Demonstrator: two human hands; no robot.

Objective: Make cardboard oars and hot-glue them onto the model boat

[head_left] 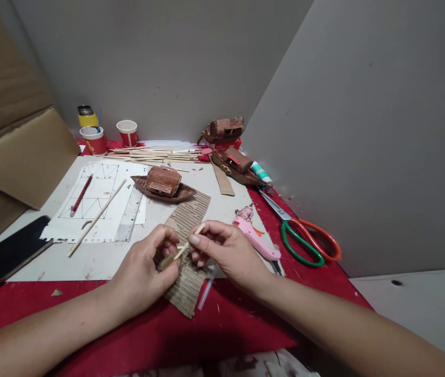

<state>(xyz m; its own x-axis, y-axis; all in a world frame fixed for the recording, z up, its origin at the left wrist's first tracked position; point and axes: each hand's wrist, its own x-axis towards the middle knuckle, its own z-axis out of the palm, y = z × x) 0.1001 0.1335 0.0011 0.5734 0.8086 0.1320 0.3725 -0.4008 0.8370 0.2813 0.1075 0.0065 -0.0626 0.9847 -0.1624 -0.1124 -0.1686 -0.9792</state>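
Observation:
My left hand (pixel 149 267) is closed in a pinch on a small brown piece (pixel 167 260), just above a strip of corrugated cardboard (pixel 188 285). My right hand (pixel 226 251) is closed too, pinching a thin wooden stick (pixel 189 241) that slants down to the brown piece. The two hands meet over the cardboard strip near the table's front. A cardboard model boat (pixel 163 184) stands a little beyond them on the white sheet.
A pink glue gun (pixel 254 234) and green-and-orange scissors (pixel 304 235) lie to the right. A ruler (pixel 130 214), a long stick (pixel 97 217) and a red pen (pixel 81 195) lie on a drawing at left. Paper cups (pixel 127 132), a stick pile (pixel 155 153), more model boats (pixel 232 157) and a dark tablet (pixel 4 256) surround them.

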